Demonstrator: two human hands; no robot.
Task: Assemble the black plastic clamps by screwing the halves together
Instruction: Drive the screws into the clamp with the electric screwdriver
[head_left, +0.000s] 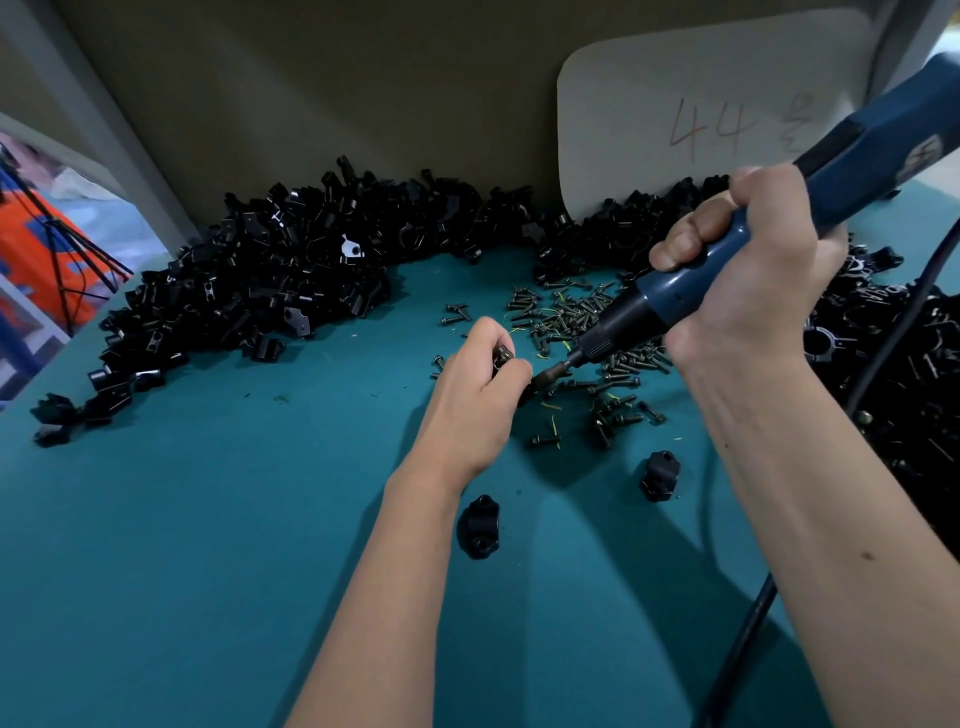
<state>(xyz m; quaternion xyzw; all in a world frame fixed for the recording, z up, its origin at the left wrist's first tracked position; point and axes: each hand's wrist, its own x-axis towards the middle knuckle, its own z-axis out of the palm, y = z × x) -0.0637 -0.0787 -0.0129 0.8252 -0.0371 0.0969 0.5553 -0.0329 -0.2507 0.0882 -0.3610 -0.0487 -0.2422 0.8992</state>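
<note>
My left hand (475, 387) is closed around a small black clamp (503, 358) at the table's middle; most of the clamp is hidden by my fingers. My right hand (748, 270) grips a blue electric screwdriver (737, 260), tilted down to the left. Its bit (553, 371) touches the clamp at my left fingertips. A scatter of dark screws (587, 332) lies just behind and to the right of the clamp. Two black clamps (478, 526) (660, 475) lie on the green table near my forearms.
A big heap of black clamp halves (270, 270) fills the back left, and another heap (904, 374) lies on the right. The screwdriver's black cable (748, 639) trails down the right side. A grey board marked 44 (706, 124) leans on the back wall. The green table top (208, 545) spreads out in front.
</note>
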